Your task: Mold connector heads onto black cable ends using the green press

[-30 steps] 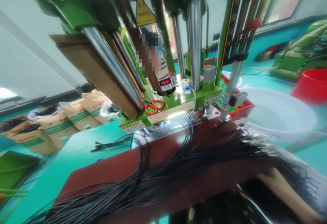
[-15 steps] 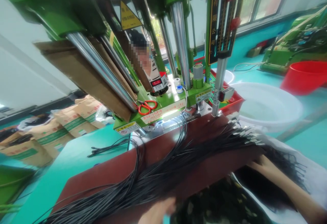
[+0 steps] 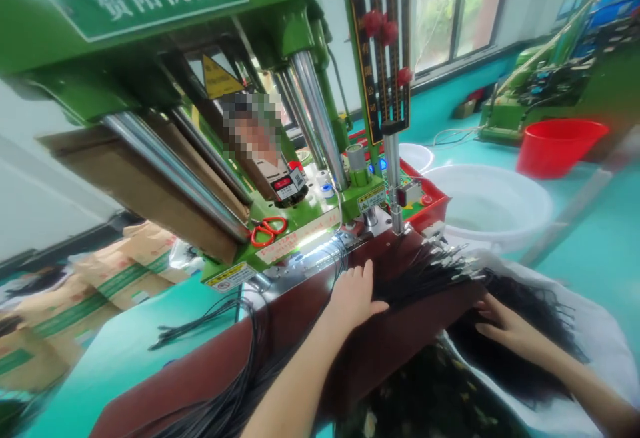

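A long bundle of thin black cables [image 3: 405, 286] lies across the brown board [image 3: 390, 365], pale metallic ends gathered at its right. My left hand [image 3: 353, 295] is over the middle of this bundle, thumb apart and fingers stretched forward; whether the palm touches the cables is hidden. At the board's right edge, below the metallic ends, my right hand [image 3: 505, 321] has its fingers apart, beside a white sack [image 3: 595, 331] with more black cables [image 3: 530, 305] in it. A few cables run from the board into the green press [image 3: 320, 228].
Red-handled scissors [image 3: 269, 231] rest on the press bed. Paper sacks [image 3: 115, 285] stand at the left. To the right are a red control box [image 3: 437, 208], a large white tub [image 3: 540, 201] and a red bucket [image 3: 560, 151]. A blurred person is behind the press.
My left hand has moved up from the lower edge, forward over the cable bundle. My right hand stays by the board's right edge. The view has shifted, moving the press left.
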A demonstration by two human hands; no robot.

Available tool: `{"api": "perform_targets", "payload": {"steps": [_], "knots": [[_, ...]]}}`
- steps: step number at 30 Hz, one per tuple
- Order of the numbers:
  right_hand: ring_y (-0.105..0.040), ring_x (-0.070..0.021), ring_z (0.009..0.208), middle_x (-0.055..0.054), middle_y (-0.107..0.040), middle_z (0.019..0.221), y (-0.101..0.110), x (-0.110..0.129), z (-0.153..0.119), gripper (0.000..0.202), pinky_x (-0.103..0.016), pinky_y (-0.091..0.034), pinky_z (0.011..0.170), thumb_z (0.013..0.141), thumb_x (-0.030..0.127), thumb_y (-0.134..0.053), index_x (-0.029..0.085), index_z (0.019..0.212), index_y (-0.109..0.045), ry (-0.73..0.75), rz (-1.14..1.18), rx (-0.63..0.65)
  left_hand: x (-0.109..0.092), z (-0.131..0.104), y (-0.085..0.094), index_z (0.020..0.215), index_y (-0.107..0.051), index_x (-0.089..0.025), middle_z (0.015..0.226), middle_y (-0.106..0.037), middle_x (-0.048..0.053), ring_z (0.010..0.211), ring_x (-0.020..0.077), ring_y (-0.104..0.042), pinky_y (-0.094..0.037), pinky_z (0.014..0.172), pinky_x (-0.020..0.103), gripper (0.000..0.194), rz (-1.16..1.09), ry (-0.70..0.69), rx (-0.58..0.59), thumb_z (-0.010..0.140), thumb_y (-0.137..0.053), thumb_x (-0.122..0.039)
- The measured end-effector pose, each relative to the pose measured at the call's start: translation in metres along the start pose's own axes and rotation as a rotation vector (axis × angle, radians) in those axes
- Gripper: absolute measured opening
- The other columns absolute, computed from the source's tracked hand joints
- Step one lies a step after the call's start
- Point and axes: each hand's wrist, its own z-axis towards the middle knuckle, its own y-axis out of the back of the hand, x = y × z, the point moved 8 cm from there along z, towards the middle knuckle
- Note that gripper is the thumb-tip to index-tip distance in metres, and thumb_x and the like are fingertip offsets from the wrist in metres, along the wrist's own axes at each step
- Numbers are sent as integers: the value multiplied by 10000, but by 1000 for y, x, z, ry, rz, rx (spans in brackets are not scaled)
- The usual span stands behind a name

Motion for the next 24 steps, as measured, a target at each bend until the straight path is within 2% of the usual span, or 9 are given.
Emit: {"api": "perform_targets", "payload": {"steps": [2, 4, 7, 12, 16, 18, 20, 22, 24], "knots": [[-535, -291, 1025, -111, -560, 1158, -3, -3, -2, 590, -326, -450, 830, 553, 308, -603, 271, 1138, -528, 11, 58, 42, -2, 2, -1, 1115, -494, -96, 907, -624, 149, 862, 287, -581, -440, 760, 387, 579, -8, -34, 60, 696, -569, -489], [-537, -285, 1018, -106, -555, 1163, -3, -2, -4, 602, -334, -447, 831, 566, 285, -595, 288, 1162, -510, 19, 57, 47, -4, 3, -3, 941, -567, -148, 849, -632, 92, 811, 237, -591, -443, 722, 331, 341, -71, -83, 85, 755, -523, -431], [-547, -281, 999, -108, -551, 1165, -3, 4, -6, 616, -329, -451, 821, 578, 259, -578, 287, 1187, -490, 34, 41, 56, 4, 3, 2, 833, -573, -182, 837, -622, 35, 792, 173, -579, -431, 706, 270, 189, -219, -85, -12, 812, -462, -335], [-546, -270, 1001, -144, -568, 1120, -2, 16, -12, 656, -304, -456, 821, 626, 270, -529, 191, 1267, -417, 63, -81, 96, 27, -6, 31, 805, -564, -177, 788, -603, 8, 732, 122, -549, -431, 680, 228, 152, -487, -6, -254, 826, -443, -267], [-502, -265, 1073, -164, -456, 1266, -4, 37, -23, 643, -322, -402, 915, 671, 251, -487, 114, 1293, -397, 104, -276, 207, 24, -23, 59, 861, -575, -170, 832, -596, 45, 772, 144, -557, -440, 703, 256, 155, -350, -37, -454, 824, -440, -239], [-472, -275, 1109, -158, -459, 1267, -7, 53, -31, 600, -356, -358, 959, 674, 202, -473, 101, 1265, -445, 142, -411, 281, 20, -30, 61, 923, -575, -175, 814, -603, 53, 739, 153, -565, -444, 670, 265, 196, -284, -42, -501, 837, -410, -239], [-485, -280, 1093, -145, -511, 1220, -11, 70, -38, 580, -375, -358, 956, 665, 154, -467, 118, 1243, -482, 169, -509, 338, 21, -34, 59, 971, -567, -181, 820, -616, 57, 741, 158, -572, -442, 671, 272, 223, -336, -25, -523, 844, -399, -256], [-515, -275, 1054, -123, -547, 1182, -15, 87, -44, 555, -377, -381, 930, 676, 148, -475, 155, 1231, -502, 196, -531, 382, 29, -34, 53, 958, -564, -181, 768, -616, 40, 698, 147, -568, -434, 654, 263, 224, -493, 41, -513, 844, -404, -288], [-526, -273, 1037, -100, -568, 1157, -18, 108, -49, 499, -380, -395, 912, 697, 179, -506, 188, 1194, -538, 244, -498, 393, 41, -32, 45, 870, -559, -175, 622, -563, -6, 569, 116, -525, -410, 568, 232, 214, -700, 141, -466, 832, -423, -336]]}}
